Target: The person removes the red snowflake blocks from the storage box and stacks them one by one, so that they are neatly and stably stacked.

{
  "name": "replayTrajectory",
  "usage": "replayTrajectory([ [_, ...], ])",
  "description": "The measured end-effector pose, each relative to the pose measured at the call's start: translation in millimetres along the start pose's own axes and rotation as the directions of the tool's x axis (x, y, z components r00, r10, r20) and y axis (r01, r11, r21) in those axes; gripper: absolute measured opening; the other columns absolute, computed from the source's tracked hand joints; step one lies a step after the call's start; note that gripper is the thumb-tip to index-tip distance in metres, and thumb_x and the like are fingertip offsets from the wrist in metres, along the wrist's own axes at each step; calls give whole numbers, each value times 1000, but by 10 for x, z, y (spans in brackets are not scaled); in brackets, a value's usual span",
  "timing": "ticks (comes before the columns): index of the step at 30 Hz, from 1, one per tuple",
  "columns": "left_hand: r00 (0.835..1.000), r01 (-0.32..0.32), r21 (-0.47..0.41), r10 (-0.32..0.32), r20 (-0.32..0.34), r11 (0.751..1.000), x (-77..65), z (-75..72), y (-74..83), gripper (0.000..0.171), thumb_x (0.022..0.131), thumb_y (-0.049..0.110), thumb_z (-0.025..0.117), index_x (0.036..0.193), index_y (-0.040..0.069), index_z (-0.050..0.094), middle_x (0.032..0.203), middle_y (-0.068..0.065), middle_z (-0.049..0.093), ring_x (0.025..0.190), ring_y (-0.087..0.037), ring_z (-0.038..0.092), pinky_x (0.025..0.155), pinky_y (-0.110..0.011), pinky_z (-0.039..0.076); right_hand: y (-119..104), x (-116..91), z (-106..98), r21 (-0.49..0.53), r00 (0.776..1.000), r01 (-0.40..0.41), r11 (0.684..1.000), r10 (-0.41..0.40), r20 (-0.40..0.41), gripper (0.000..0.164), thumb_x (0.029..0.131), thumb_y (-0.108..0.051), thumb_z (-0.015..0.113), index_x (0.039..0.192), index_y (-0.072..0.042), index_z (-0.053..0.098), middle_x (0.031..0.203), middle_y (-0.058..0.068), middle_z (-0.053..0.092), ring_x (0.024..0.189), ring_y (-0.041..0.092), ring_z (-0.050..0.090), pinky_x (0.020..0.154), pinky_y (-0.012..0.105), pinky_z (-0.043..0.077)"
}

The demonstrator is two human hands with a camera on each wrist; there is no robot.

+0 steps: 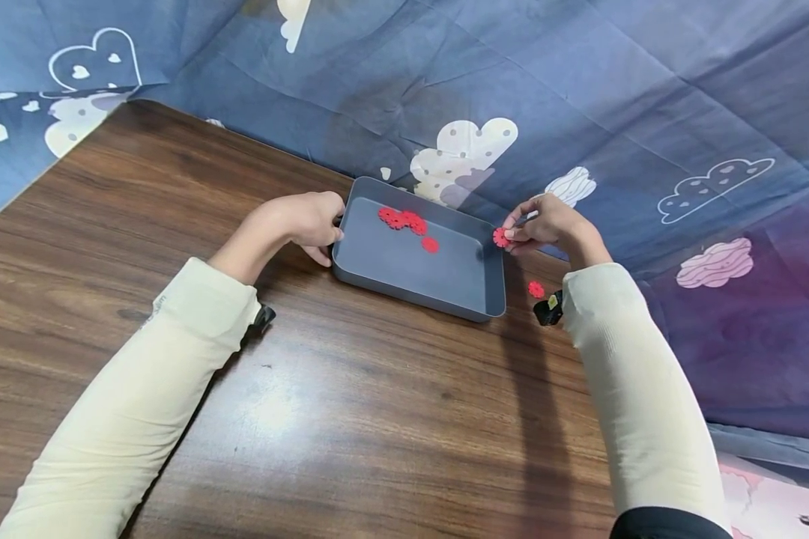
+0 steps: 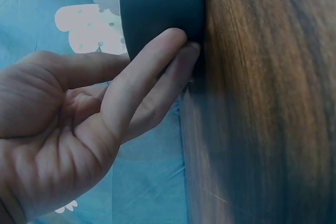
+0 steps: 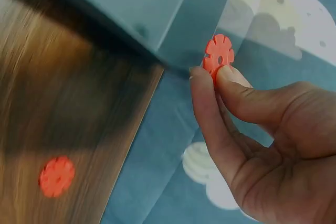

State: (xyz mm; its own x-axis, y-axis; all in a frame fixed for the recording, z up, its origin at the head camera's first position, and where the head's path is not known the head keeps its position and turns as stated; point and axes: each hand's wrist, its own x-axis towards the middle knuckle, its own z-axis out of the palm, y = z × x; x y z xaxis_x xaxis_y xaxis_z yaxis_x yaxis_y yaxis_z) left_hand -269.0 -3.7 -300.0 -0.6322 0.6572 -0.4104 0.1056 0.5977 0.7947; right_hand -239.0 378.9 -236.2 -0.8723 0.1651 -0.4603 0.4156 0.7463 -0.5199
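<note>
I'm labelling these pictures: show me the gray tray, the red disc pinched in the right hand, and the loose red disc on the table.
Gray tray point(image 1: 440, 271), head view: bare inside floor.
Pinched red disc point(image 3: 219, 51), right wrist view: face, near the hole.
Loose red disc point(image 3: 57, 176), right wrist view: middle of its face.

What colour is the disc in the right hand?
The disc is red; clearest in the right wrist view.

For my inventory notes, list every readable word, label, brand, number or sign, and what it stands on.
None can be read.
Grey tray and red discs: no lettering visible.
Yellow patch on the black wrist device: too small to read.
Blue backdrop: clouds and hearts, no lettering visible.
</note>
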Motion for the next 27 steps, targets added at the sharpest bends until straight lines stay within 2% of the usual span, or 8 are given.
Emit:
replayTrajectory([
  [5,1000,-8,-16,8,17,1000,-9,-20,-4,35,113,0,43,146,-12,44,132,-25,56,101,-22,73,84,-26,72,185,-62,-91,17,999,-33,999,33,10,18,103,8,64,120,11,61,79,2,75,71,13,77,72,31,73],
  [13,1000,-9,-1,9,20,1000,-21,-13,12,31,112,0,44,140,-13,46,128,-25,57,97,-21,75,82,-26,72,539,-156,-236,124,988,-148,981,141,63,16,104,11,57,121,10,59,82,3,74,75,14,76,76,31,74],
  [21,1000,-2,-1,2,22,1000,-5,8,19,31,112,0,44,141,-14,45,129,-25,56,97,-21,73,84,-27,72,846,-203,-248,89,970,-235,968,227,89,14,106,9,56,119,10,60,90,3,72,78,14,77,81,33,74],
  [27,1000,4,4,-4,27,1000,4,-9,14,34,113,1,43,144,-13,43,128,-24,55,100,-22,72,87,-29,72,971,-179,-222,112,969,-241,964,233,82,13,106,8,57,118,10,62,87,2,74,77,13,77,80,31,74],
])
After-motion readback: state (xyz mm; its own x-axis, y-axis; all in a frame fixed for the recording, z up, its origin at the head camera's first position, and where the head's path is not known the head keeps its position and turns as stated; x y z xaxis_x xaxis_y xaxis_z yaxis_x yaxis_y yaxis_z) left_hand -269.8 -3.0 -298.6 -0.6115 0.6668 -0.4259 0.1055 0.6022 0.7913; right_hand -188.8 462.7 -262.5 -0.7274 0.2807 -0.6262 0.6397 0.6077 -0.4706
